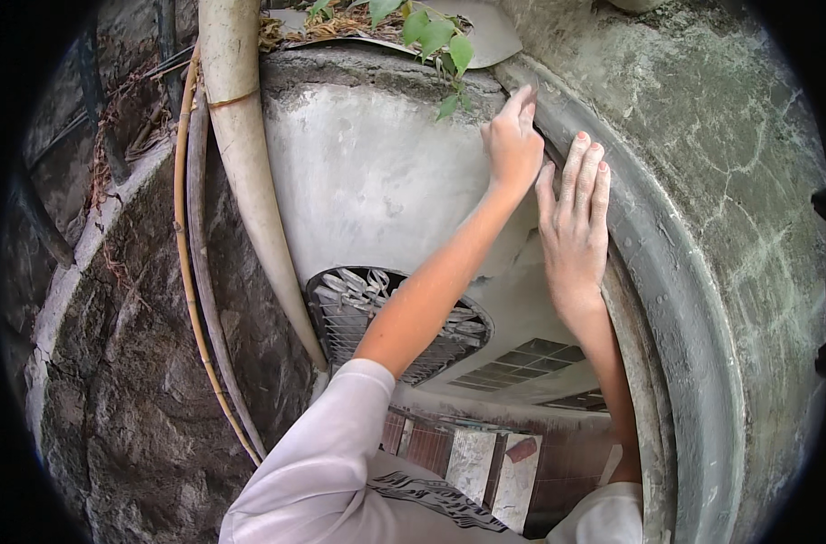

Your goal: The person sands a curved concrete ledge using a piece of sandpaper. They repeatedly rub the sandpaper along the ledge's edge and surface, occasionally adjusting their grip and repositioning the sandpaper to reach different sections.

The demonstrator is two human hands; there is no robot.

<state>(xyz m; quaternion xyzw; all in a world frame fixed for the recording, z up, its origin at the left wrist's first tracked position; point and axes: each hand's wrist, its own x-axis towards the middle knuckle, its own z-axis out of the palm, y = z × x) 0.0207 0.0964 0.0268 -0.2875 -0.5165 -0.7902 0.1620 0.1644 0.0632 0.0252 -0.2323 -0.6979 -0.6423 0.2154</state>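
My left hand reaches up to the upper end of a grey pipe-like edge, which appears curved in this view. Its fingers are bent and drawn together beside that edge; anything between them is too small to make out. Lower and to the right, my right hand lies flat along the inner side of the same edge, fingers stretched out, their tips whitish as if dusty. To the left of both hands spreads a pale, smooth plaster-like surface. Both hands are near its right border.
A barred opening with pale sticks lies below my left forearm. A pale pipe and a thin bamboo-like pole run down beside rough rock. Green leaves hang at the top. A cracked concrete wall stands right.
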